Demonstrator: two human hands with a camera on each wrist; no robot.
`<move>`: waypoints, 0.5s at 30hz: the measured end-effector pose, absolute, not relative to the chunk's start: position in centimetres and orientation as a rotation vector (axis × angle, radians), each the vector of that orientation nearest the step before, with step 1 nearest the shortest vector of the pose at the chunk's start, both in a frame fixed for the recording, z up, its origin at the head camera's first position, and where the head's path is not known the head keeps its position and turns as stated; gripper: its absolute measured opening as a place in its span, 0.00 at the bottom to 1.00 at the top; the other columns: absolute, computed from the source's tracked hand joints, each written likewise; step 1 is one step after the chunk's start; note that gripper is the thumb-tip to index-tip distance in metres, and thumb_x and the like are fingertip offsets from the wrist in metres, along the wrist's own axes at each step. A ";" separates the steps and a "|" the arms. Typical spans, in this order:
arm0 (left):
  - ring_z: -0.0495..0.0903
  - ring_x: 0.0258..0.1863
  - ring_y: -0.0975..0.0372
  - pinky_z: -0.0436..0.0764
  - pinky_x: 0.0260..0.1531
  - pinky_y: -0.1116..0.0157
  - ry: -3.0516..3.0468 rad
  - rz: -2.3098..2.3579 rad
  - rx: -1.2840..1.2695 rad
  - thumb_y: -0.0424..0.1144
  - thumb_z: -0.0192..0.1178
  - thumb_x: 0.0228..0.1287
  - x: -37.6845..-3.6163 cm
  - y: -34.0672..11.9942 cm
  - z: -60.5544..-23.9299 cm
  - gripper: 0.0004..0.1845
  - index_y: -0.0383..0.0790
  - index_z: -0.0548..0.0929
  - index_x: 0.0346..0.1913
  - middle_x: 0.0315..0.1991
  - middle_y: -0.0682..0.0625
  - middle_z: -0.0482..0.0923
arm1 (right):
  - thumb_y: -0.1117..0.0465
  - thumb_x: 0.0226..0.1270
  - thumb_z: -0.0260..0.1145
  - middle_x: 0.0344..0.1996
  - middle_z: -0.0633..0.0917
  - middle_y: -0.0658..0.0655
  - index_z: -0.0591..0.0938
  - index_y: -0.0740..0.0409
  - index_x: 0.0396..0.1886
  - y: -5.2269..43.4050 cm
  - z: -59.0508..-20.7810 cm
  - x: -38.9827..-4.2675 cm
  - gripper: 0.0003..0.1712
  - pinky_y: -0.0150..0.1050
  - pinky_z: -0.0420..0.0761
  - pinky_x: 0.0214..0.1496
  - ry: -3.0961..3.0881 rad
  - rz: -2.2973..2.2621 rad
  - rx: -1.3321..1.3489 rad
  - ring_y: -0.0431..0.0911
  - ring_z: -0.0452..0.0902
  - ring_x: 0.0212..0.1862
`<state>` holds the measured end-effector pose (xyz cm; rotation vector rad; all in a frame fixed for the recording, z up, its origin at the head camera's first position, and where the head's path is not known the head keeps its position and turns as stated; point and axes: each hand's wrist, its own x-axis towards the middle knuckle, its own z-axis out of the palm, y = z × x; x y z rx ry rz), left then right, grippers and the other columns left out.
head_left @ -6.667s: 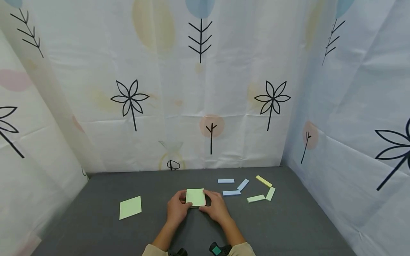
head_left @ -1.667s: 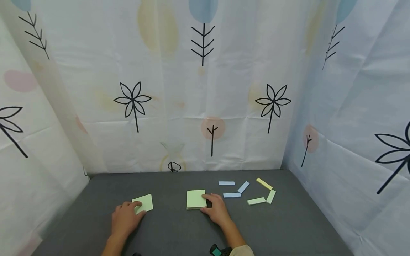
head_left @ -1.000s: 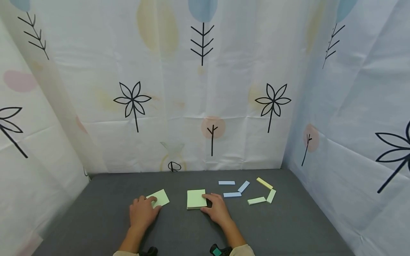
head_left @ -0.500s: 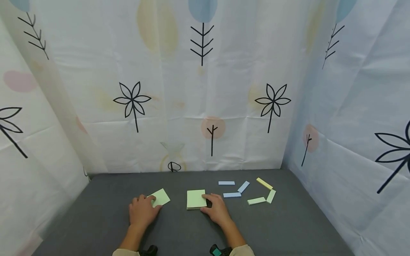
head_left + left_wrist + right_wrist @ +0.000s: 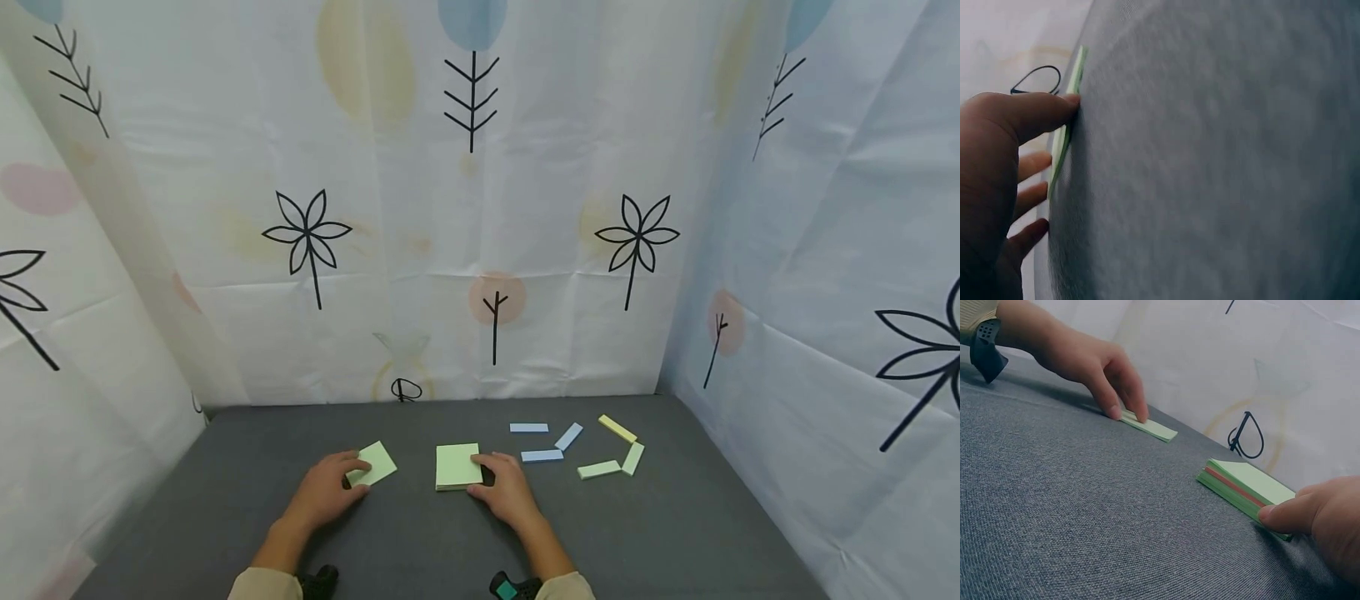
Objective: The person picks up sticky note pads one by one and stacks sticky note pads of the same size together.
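My right hand [image 5: 506, 490] holds a thick stack of square sticky notes [image 5: 457, 467] by its right side, thumb at the near edge and fingers at the far part. Seen from the right wrist, this stack [image 5: 1235, 487] is pale green with a reddish layer between greener ones. My left hand [image 5: 326, 492] is at the left corner of a thinner pale green pad of sticky notes [image 5: 377, 461], which lies turned at an angle on the table. Its fingers reach over the pad's edge and the thumb is beside the near edge, fingers loosely spread in the left wrist view.
Three blue strips [image 5: 542, 456] lie right of the stack on the dark grey table [image 5: 660, 533]. Further right are a yellow strip [image 5: 617, 428] and two pale green strips [image 5: 599, 470]. A white patterned curtain [image 5: 540, 208] borders the back and sides.
The left hand went from the stack to the thinner pad, which was brought rightward and turned. Just now that hand has drawn back slightly left while the pad stays. The right hand keeps its place.
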<state>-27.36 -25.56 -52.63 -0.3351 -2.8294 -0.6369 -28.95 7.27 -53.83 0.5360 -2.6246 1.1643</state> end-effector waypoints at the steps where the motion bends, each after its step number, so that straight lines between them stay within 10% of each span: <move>1: 0.73 0.57 0.42 0.69 0.54 0.42 -2.824 -0.631 -0.355 0.43 0.72 0.54 -27.3 -25.7 -52.5 0.14 0.46 0.87 0.45 0.55 0.40 0.78 | 0.62 0.51 0.78 0.52 0.82 0.63 0.84 0.59 0.53 7.2 -53.8 -28.9 0.27 0.60 0.71 0.57 -2.629 1.172 0.530 0.62 0.70 0.60; 15: 0.77 0.48 0.46 0.73 0.50 0.46 -2.770 -0.510 -0.391 0.41 0.73 0.52 -27.4 -25.3 -52.4 0.09 0.49 0.88 0.37 0.45 0.48 0.82 | 0.62 0.50 0.78 0.52 0.82 0.64 0.84 0.59 0.53 7.3 -54.0 -28.9 0.27 0.60 0.71 0.56 -2.633 1.174 0.528 0.62 0.70 0.60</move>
